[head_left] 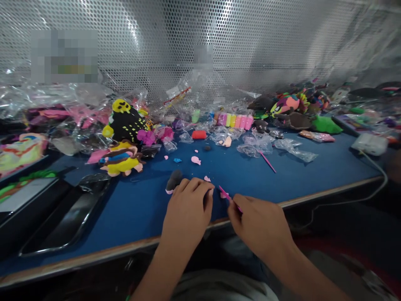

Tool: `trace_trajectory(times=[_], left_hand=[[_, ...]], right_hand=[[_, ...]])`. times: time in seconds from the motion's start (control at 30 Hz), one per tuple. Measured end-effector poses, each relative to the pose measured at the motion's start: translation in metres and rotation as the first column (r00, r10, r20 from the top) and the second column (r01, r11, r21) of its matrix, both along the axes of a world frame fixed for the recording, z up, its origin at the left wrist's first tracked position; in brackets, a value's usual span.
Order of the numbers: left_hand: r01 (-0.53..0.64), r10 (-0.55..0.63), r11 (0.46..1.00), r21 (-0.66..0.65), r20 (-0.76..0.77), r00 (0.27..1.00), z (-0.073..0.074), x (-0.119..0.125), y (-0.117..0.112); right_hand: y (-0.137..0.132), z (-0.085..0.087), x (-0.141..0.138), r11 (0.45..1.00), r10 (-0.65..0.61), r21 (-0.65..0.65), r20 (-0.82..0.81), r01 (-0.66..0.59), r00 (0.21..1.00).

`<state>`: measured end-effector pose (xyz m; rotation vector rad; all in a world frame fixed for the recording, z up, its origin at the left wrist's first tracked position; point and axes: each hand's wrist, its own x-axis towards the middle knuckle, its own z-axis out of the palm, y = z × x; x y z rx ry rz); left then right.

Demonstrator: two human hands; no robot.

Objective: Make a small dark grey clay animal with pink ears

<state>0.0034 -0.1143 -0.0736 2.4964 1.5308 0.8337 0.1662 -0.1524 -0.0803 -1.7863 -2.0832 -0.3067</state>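
Pinched round a thin pink modelling tool [224,192], my right hand [260,219] is near the table's front edge. A small light-pink clay piece [223,195] lies beside the tool's tip, partly behind it. My left hand [190,205] rests low over the table with its fingers curled and together; whatever lies under them is hidden. Against its far left side sits a dark grey clay lump [174,180] with a pale pink edge, partly covered by the hand. Beyond the fingertips are a pink clay scrap [207,178], a larger pink piece [196,160] and a blue bit [177,160].
A second pink stick [267,162] lies to the right. Clear plastic wrappers [255,144], a red clay block [199,134] and coloured clay packs [234,121] line the back. Clay figures [123,156] and a black tray [67,217] stand left; a white box with a cable [369,144] is right.
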Motion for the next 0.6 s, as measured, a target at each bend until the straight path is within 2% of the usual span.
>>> trace_trajectory(times=[0.13, 0.3, 0.47, 0.6], left_hand=[[0.072, -0.073, 0.996, -0.045, -0.029, 0.997, 0.002, 0.001, -0.002], [0.128, -0.131, 0.991, -0.047, -0.074, 0.989, 0.002, 0.001, -0.005], [0.124, -0.127, 0.991, -0.040, -0.099, 0.987, 0.001, 0.002, -0.003], [0.124, -0.129, 0.991, -0.051, -0.097, 0.987, 0.002, 0.003, -0.003]], right_hand=[[-0.002, 0.004, -0.001, 0.990, 0.002, -0.143, 0.023, 0.001, 1.000], [0.000, 0.014, -0.003, 0.950, -0.033, -0.308, 0.033, 0.042, 0.999], [0.003, 0.018, -0.006, 0.944, -0.050, -0.323, 0.068, 0.069, 0.996], [-0.005, 0.017, -0.003, 0.940, -0.013, -0.339, 0.063, 0.034, 0.998]])
